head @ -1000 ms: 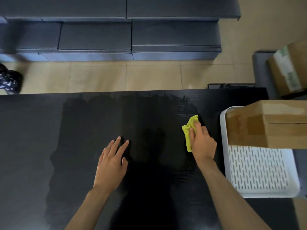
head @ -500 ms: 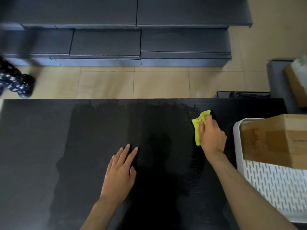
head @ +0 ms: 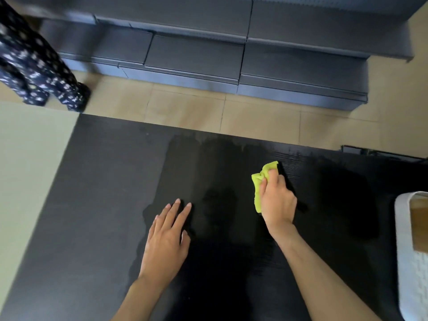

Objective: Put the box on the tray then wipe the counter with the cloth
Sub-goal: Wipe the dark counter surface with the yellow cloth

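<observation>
My right hand (head: 276, 200) presses a crumpled yellow-green cloth (head: 261, 181) onto the black counter (head: 97, 205), right of centre. The cloth sticks out past my fingers to the left and far side. My left hand (head: 168, 237) lies flat on the counter with its fingers spread, holding nothing. A wide darker wet patch covers the counter's middle. At the right edge of the view a brown cardboard box (head: 419, 225) stands on the white slotted tray (head: 407, 274); both are cut off by the frame.
Beyond the counter's far edge is tan tiled floor and a low dark grey stepped unit (head: 196, 54). A person's legs in dark patterned trousers (head: 34, 72) stand at the far left. A pale surface (head: 27, 170) borders the counter's left side.
The view has swung left, so tray and box slid to the right edge. My right hand with the cloth has shifted left over the counter, nearer my left hand, which stays flat.
</observation>
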Available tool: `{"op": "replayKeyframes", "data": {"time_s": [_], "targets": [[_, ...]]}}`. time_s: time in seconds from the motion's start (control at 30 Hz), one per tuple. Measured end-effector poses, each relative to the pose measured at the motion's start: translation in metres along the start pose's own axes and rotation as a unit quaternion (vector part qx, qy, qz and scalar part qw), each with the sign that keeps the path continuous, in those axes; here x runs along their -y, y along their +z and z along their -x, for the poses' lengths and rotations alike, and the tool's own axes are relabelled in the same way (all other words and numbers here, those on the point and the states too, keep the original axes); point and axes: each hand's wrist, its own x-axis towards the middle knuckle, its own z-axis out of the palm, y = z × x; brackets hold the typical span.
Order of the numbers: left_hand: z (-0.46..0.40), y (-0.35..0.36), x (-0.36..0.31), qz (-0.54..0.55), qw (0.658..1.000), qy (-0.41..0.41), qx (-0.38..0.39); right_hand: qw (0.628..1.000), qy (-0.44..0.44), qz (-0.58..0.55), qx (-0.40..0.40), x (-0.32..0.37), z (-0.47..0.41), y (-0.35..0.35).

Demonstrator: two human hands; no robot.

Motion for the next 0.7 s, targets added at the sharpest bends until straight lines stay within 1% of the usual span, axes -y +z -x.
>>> {"op": "replayKeyframes", "data": {"time_s": [0.23, 0.33, 0.43, 0.57, 0.7], "targets": [[0.012, -0.027, 0.068, 0.0, 1.0, -0.029, -0.008, 0.998, -0.061, -0.014, 0.013, 0.129, 0.023, 0.017], [0.016, -0.033, 0.086, 0.005, 0.999, -0.029, -0.015, 0.995, -0.091, -0.024, 0.02, 0.183, 0.027, 0.026], [0.019, -0.037, 0.098, 0.012, 0.999, -0.032, -0.017, 0.992, -0.123, -0.037, 0.008, 0.224, 0.021, 0.034], [0.019, -0.038, 0.104, 0.008, 1.0, -0.023, -0.009, 0.987, -0.153, -0.042, -0.001, 0.255, -0.006, 0.041], [0.014, -0.037, 0.099, 0.006, 1.0, -0.015, -0.002, 0.987, -0.15, -0.051, 0.01, 0.25, -0.034, 0.042]]}}
